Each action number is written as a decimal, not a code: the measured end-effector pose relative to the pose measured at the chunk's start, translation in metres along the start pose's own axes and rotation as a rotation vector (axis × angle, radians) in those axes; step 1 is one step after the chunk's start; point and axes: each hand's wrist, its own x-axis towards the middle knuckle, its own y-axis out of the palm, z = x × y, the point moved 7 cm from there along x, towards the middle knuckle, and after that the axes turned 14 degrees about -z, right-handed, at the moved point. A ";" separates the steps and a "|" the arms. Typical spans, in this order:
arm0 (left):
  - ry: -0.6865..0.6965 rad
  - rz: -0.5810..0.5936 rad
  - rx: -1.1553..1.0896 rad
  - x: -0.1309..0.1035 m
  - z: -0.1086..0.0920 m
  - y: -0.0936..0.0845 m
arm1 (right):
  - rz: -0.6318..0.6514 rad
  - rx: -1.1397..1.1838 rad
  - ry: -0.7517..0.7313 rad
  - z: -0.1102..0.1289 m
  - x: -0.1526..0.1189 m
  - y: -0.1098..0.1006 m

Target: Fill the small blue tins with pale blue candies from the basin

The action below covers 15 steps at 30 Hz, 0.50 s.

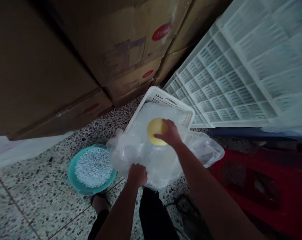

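My right hand point(172, 134) grips the rim of a round yellow bowl point(156, 128), thumb and fingers closed on its right side. The bowl is over a clear plastic bag point(161, 166) that lines a white plastic basket point(174, 100). Closed in a fist, my left hand point(137, 175) holds the near edge of the bag. Whitish contents show dimly through the plastic; their kind is hard to make out. To the left on the floor stands a turquoise basin point(72, 171) filled with small white pieces.
Cardboard boxes point(130, 50) are stacked at the back left. White slatted crates point(228, 76) rise at the right. A red plastic stool-like object point(261, 206) lies at the lower right. My feet stand on the speckled tile floor point(18, 193) close to the basin.
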 end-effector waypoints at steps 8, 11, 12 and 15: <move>-0.054 -0.233 -0.268 0.032 0.003 0.014 | 0.270 -0.442 0.014 -0.064 -0.032 0.136; -0.069 -0.356 -0.412 0.014 -0.001 0.001 | 0.181 -0.398 -0.042 -0.028 -0.037 0.113; -0.106 -0.409 -0.452 -0.001 0.003 -0.003 | 0.137 -0.358 -0.078 -0.010 -0.047 0.098; -0.391 -0.643 -0.510 -0.079 0.040 -0.015 | 0.099 -0.195 -0.228 0.050 -0.113 0.056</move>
